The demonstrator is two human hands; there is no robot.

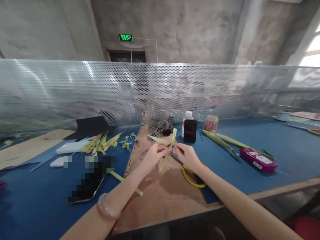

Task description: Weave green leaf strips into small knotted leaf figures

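Note:
Above the brown board (155,203), a knotted piece of green leaf strips (173,136) is pinched between my two hands. My left hand (154,156) holds it from the left, with a bracelet on that wrist. From the right, my right hand (188,156) grips the same piece near its centre. Strips stick out to the upper left, upward and downward. Pliers or scissors with yellow handles (191,180) lie beneath my right hand, their metal part mostly covered by it.
A grey yarn bundle (160,128), white bottle (188,116), black phone-like object (190,130) and jar (211,123) stand behind. Leaf pieces (101,143) and a dark device (92,183) lie left. Long leaves (220,140) and a purple box (258,160) lie right.

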